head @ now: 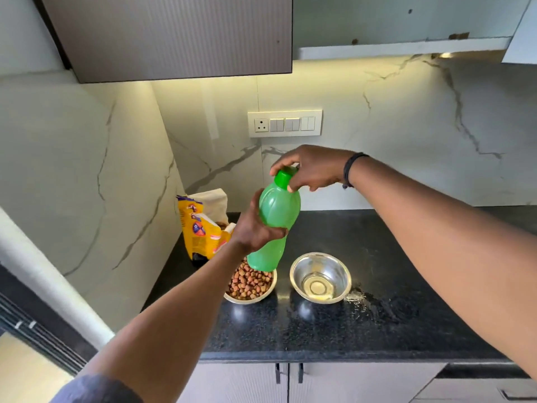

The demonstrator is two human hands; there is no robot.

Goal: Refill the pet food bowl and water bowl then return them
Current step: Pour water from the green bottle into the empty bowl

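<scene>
- The green bottle (pixel 276 219) is held up above the black counter (pixel 363 315), tilted slightly, its base hanging over the far edge of the food bowl (pixel 250 286).
- The left hand (pixel 255 228) grips the bottle around its narrow middle, fingers and thumb wrapped round the body.
- The right hand (pixel 313 170) comes in from the right, its fingertips curled around the green cap (pixel 283 177) at the top of the bottle; a dark band (pixel 350 170) sits on that wrist.
- The food bowl, a steel one, stands on the counter filled with brown kibble.
- The water bowl (pixel 321 277), also steel, stands just to the right of the food bowl, apart from it, with a shallow layer of water at its bottom.
- Spilled drops (pixel 356 296) lie on the counter just right of the water bowl.
- A yellow pet food bag (pixel 200 228) stands open at the far left corner of the counter, against the marble wall.
- A switch panel (pixel 284 123) is mounted on the far wall above.
</scene>
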